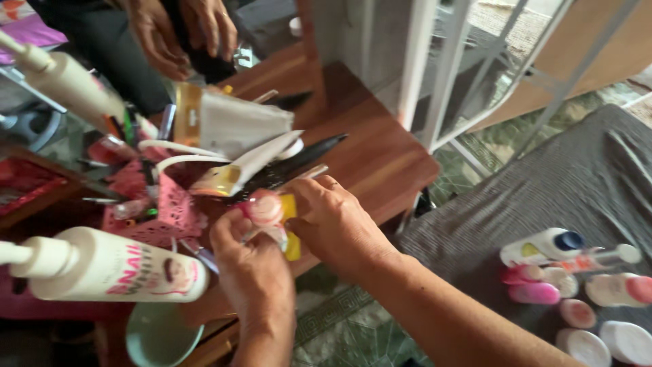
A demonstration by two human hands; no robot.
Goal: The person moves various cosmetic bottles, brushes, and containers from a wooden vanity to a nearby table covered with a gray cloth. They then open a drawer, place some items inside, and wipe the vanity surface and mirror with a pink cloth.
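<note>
Pink-capped small jar pinched between both hands above the table edge.

Pink and white, the jar [263, 209] sits at the fingertips: the left hand [248, 261] grips it from below with thumb and fingers closed round it, and the right hand [333, 221] closes on it from the side, with a yellow packet [292, 238] caught in that hold. I judge this a sorting or handling step on the jar; twisting or setting it down would call for a firm two-handed hold. Just beside them stands a pink basket [166, 211] crammed with tubes and a dark comb [299, 160]. A white pump bottle [109, 268] lies nearer. Further right, more bottles [577, 275] lie on grey cloth [584, 177]. Another person's hands [183, 30] show at the top.
</note>
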